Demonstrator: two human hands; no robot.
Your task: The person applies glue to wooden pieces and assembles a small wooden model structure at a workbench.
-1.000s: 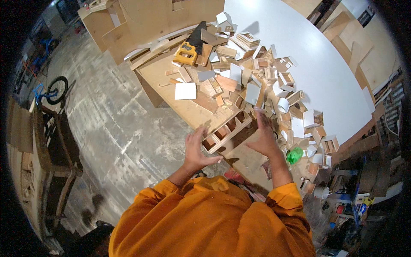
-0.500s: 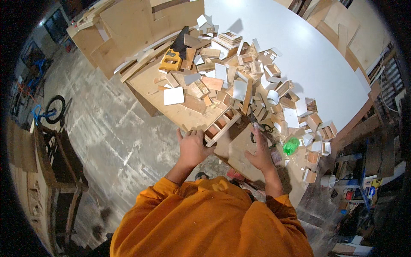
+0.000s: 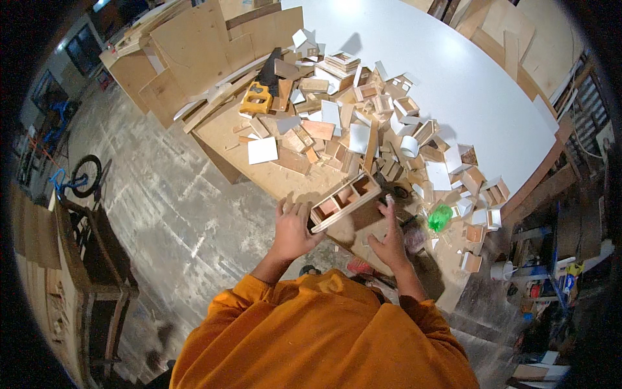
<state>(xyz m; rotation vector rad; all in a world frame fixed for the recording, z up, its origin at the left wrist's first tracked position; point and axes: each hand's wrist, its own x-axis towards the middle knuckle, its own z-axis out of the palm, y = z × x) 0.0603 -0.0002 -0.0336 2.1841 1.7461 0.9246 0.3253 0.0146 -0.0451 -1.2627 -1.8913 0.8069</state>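
A small wooden box (image 3: 345,210) with open compartments is tilted above the near edge of the workbench. My left hand (image 3: 295,230) is closed on its left end, fingers over the far side and thumb along the near side. My right hand (image 3: 391,241) stands open by the box's other end, fingers pointing away from me and thumb apart; it holds nothing. Past the box spreads a heap of small wood blocks and little box pieces, among them a white square panel (image 3: 262,150) and a white cylinder (image 3: 409,146).
A handsaw with a yellow handle (image 3: 256,98) lies at the heap's left. A crumpled green plastic piece (image 3: 440,218) is right of my right hand. Plywood sheets (image 3: 191,52) stand at the back left. A large white panel (image 3: 447,71) covers the far side. A bicycle (image 3: 83,177) stands far left.
The box has risen slightly and swung, its right end moving right toward my right hand. My left hand keeps its hold. My right hand has shifted slightly and remains open.
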